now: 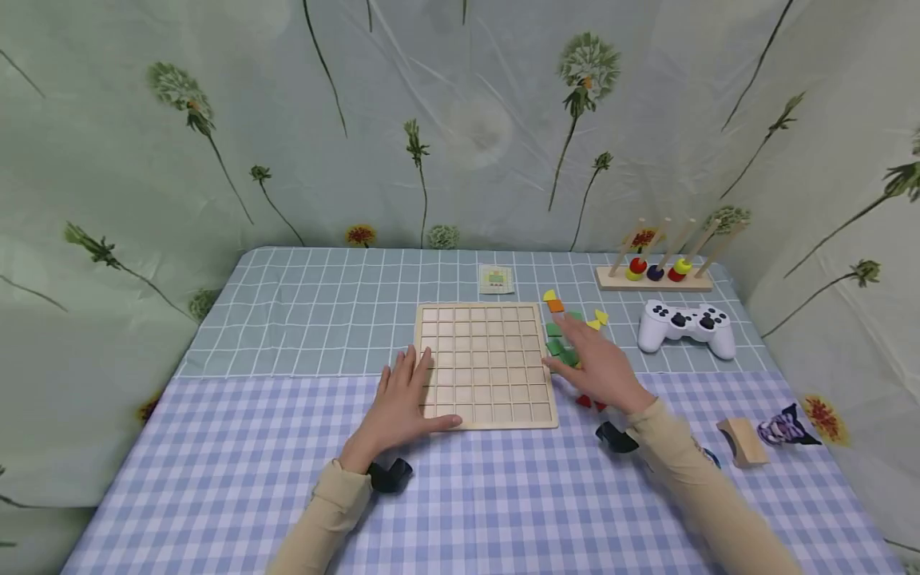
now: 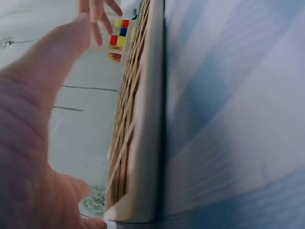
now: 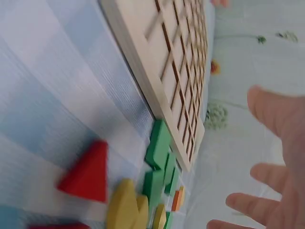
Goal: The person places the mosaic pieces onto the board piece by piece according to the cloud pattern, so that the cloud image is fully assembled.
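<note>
A square wooden grid board (image 1: 489, 367), divided into small bare cells, lies flat in front of me. My left hand (image 1: 398, 411) is spread at its lower left corner, fingers straight over the left edge and thumb along the near edge. Off the right edge, my right hand (image 1: 600, 363) hovers with fingers extended over loose coloured pieces, hiding some of them. Among these are green blocks (image 3: 158, 145), a red triangle (image 3: 88, 174), yellow rounded pieces (image 3: 121, 207) and an orange piece (image 1: 556, 306). Neither hand holds anything.
Behind the board lies a small printed card (image 1: 496, 279). A wooden peg stand (image 1: 611, 279) with coloured beads is at the back right, a white game controller (image 1: 686, 326) before it. Nearer right sit a wooden arch block (image 1: 747, 443) and a purple-black figure (image 1: 783, 429).
</note>
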Action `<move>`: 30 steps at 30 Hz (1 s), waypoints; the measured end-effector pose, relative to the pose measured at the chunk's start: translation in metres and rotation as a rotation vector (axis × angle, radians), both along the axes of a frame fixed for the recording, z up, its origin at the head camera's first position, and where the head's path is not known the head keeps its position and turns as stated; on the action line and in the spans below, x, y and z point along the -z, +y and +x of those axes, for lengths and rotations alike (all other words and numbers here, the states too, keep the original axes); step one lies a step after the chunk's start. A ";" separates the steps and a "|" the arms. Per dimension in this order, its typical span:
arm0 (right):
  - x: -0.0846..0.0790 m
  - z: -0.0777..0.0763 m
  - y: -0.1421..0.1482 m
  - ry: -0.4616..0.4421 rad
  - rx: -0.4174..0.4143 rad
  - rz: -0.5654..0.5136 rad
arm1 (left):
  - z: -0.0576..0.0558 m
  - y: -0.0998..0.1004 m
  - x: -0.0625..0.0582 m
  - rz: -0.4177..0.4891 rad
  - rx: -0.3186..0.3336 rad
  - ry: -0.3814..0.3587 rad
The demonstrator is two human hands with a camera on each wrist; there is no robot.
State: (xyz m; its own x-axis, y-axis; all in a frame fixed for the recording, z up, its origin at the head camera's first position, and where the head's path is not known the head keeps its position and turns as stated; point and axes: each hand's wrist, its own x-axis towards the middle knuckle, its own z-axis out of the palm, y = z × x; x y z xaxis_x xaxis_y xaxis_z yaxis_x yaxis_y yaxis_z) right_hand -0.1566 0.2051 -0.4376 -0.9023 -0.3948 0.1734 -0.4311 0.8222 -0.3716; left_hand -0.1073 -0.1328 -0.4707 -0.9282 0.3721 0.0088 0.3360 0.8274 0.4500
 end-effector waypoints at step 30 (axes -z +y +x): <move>0.017 -0.127 0.009 -0.241 0.061 -0.136 | 0.013 0.003 0.027 -0.049 -0.076 0.176</move>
